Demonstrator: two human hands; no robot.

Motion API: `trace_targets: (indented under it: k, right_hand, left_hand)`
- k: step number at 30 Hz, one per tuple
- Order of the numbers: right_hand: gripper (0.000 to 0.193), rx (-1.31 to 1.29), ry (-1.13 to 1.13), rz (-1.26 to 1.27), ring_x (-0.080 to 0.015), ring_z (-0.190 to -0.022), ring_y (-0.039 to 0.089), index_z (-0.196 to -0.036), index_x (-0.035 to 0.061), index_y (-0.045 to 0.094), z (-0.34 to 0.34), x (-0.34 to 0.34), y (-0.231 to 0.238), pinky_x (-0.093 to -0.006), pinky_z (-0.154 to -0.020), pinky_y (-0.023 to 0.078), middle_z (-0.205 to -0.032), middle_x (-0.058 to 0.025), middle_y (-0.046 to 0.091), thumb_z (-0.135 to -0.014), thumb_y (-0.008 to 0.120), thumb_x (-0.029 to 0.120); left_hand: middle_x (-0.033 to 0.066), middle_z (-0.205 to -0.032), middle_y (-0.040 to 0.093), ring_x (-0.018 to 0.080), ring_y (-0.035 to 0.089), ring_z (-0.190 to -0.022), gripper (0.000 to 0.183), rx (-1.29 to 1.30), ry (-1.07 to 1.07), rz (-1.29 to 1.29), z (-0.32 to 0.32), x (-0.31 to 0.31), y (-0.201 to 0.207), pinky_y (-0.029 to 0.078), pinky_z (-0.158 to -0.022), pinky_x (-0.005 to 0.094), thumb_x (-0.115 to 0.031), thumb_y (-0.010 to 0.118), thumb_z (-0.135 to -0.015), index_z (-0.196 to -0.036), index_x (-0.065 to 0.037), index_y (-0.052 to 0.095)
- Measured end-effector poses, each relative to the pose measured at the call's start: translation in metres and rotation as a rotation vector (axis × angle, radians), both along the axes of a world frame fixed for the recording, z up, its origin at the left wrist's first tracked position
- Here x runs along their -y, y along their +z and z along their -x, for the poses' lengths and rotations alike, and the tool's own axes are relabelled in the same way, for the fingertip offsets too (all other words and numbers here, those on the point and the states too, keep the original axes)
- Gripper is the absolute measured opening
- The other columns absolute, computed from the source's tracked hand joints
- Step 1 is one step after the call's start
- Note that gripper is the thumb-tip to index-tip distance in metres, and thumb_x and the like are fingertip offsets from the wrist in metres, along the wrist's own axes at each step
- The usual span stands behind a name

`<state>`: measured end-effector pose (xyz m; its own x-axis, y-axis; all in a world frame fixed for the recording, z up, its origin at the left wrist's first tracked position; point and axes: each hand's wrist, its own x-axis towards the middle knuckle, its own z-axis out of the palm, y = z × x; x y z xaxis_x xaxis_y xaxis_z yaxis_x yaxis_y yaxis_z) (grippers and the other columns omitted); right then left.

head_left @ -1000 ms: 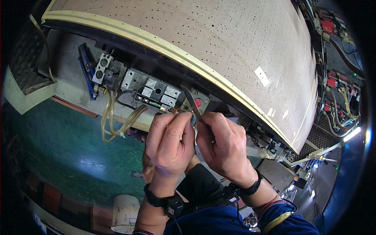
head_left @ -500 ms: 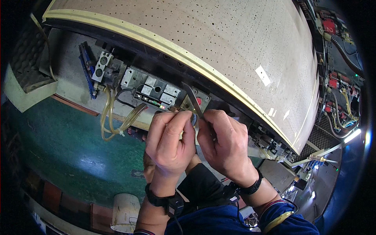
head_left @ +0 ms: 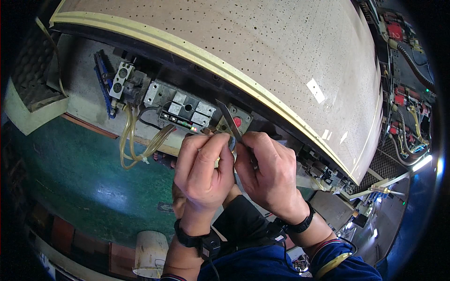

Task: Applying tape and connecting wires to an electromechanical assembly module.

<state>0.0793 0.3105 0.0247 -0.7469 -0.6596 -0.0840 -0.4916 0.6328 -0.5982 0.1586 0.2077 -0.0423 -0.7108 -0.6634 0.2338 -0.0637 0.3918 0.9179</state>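
My right hand (head_left: pixel 268 173) is closed on a flat, narrow metal blade (head_left: pixel 227 117), which may be a knife or a file. Its free end points up and to the left. Close beside it, my left hand (head_left: pixel 202 171) is pinched shut at thumb and fingertips. A small dark, rounded piece (head_left: pixel 232 142) shows at those fingertips, too hidden to name. Just beyond my hands lie a metal block with a round hole (head_left: pixel 188 107) and a plate with a red button (head_left: pixel 237 122).
A large perforated tan board (head_left: pixel 225 42) with a pale yellow edge rises beyond the ledge. Clear tubes (head_left: pixel 129 140) hang over the ledge at left, near a blue tool (head_left: pixel 104 84). A white bin (head_left: pixel 151 250) stands on the green floor (head_left: pixel 93 182).
The blade's free end has shifted slightly left and down, uncovering more of the red button. My left hand stays almost still, and my right hand has barely moved.
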Motion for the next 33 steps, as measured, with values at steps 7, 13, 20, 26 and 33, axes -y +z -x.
trace_targets:
  k: [7, 13, 20, 26, 33]
  right_hand:
    - [0.018, 0.023, 0.018, -0.069, -0.0372, -0.064, 0.066, -0.105, -0.0004, 0.066, 0.002, 0.008, 0.013, -0.0423, -0.058, 0.052, -0.078, -0.0167, 0.065, -0.089, 0.074, -0.004]
    - [0.019, 0.016, 0.013, -0.115, -0.0376, -0.064, 0.066, -0.106, -0.0006, 0.065, 0.0, 0.011, 0.015, -0.0433, -0.058, 0.052, -0.077, -0.0167, 0.064, -0.089, 0.073, -0.004]
    - [0.019, 0.026, 0.044, -0.148, -0.039, -0.066, 0.065, -0.106, -0.0014, 0.064, 0.0, 0.014, 0.017, -0.0448, -0.058, 0.051, -0.081, -0.018, 0.064, -0.088, 0.071, -0.005]
    - [0.021, 0.016, 0.049, -0.18, -0.0405, -0.066, 0.063, -0.105, -0.0009, 0.062, -0.001, 0.02, 0.02, -0.0469, -0.059, 0.051, -0.079, -0.0176, 0.062, -0.086, 0.07, -0.006]
    - [0.016, 0.007, 0.038, -0.169, -0.0419, -0.066, 0.061, -0.101, 0.0, 0.059, -0.002, 0.023, 0.018, -0.0482, -0.058, 0.049, -0.077, -0.018, 0.059, -0.089, 0.068, -0.006]
  left_hand:
    - [0.0118, -0.098, 0.069, 0.0282, 0.071, -0.083, 0.03, -0.01, -0.029, 0.05, -0.002, 0.004, -0.002, 0.058, -0.069, 0.0382, 0.013, 0.08, -0.085, -0.112, 0.0, 0.077]
    - [0.0113, -0.098, 0.072, 0.0283, 0.072, -0.086, 0.026, 0.02, -0.015, 0.012, -0.002, 0.002, 0.002, 0.059, -0.073, 0.0384, 0.009, 0.081, -0.087, -0.11, -0.001, 0.078]
    - [0.0111, -0.097, 0.073, 0.0282, 0.073, -0.085, 0.025, 0.025, -0.021, 0.015, -0.003, 0.004, 0.0, 0.059, -0.073, 0.0378, 0.009, 0.081, -0.086, -0.108, -0.002, 0.078]
    - [0.011, -0.096, 0.073, 0.0281, 0.073, -0.084, 0.027, 0.002, -0.049, -0.025, -0.001, 0.009, 0.002, 0.059, -0.072, 0.0379, 0.011, 0.081, -0.085, -0.108, -0.001, 0.078]
    - [0.0125, -0.098, 0.071, 0.0293, 0.072, -0.084, 0.026, -0.007, -0.077, -0.05, -0.002, 0.011, 0.003, 0.059, -0.072, 0.0386, 0.012, 0.078, -0.087, -0.11, 0.001, 0.077]
